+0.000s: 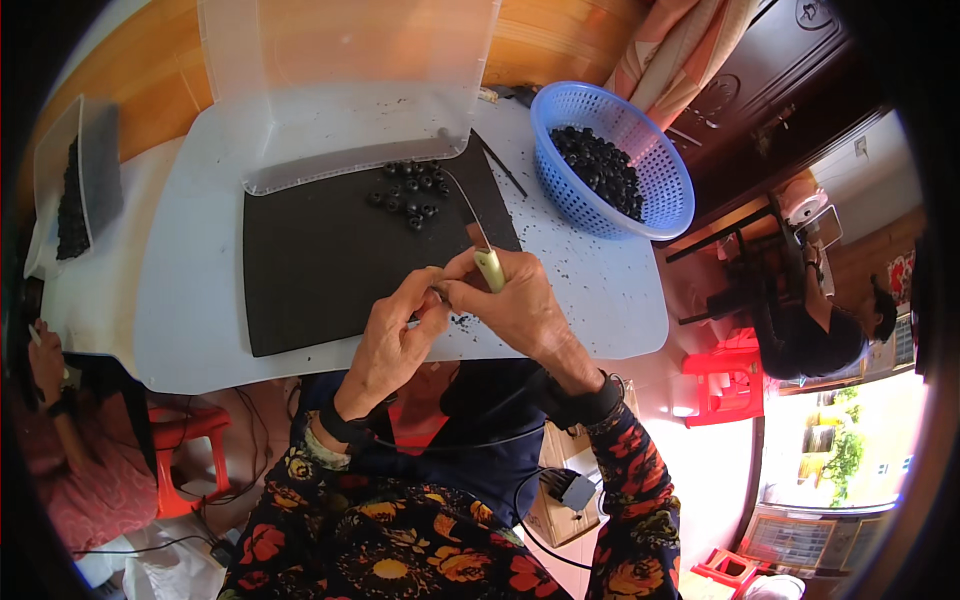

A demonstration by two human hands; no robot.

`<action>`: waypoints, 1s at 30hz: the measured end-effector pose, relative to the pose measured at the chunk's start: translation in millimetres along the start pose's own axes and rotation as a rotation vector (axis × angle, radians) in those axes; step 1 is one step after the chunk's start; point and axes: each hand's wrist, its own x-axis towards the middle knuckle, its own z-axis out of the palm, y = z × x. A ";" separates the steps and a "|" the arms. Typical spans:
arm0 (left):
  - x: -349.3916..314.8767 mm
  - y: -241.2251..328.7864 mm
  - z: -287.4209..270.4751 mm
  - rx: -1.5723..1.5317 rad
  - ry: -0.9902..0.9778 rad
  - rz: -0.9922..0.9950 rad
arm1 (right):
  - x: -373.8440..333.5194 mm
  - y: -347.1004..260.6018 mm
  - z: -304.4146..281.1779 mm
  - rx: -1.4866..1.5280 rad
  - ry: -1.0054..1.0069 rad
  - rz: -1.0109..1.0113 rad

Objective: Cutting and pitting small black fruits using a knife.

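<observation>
My right hand [515, 300] is closed around a thin tool with a pale green handle [489, 268]; its narrow, curved metal end [464, 195] points away over the black mat [310, 270]. Close against it, my left hand [392, 335] pinches something small, mostly hidden by the fingers. Both hands are above the mat's near edge, where dark crumbs [462, 321] lie. Farther back on the mat is a loose group of small, round black pieces [413, 190], some with a hole showing.
A blue perforated basket [660, 190] of black pieces stands at the back right. A clear plastic bin [375, 165] lies behind the mat beside a thin black stick [505, 168]. Another clear bin [98, 170] is at far left. Other people sit left and right, near red stools [725, 385].
</observation>
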 end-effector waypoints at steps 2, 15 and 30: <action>0.9 8.7 -0.3 -0.029 -0.046 -0.015 | -6.7 -4.0 1.4 0.046 0.008 0.026; -3.6 24.0 -2.6 0.062 -0.129 0.003 | -27.1 -4.4 8.4 -0.177 0.152 -0.121; -8.8 22.6 -4.0 -0.077 -0.175 0.012 | -32.3 1.1 13.8 -0.191 0.197 -0.264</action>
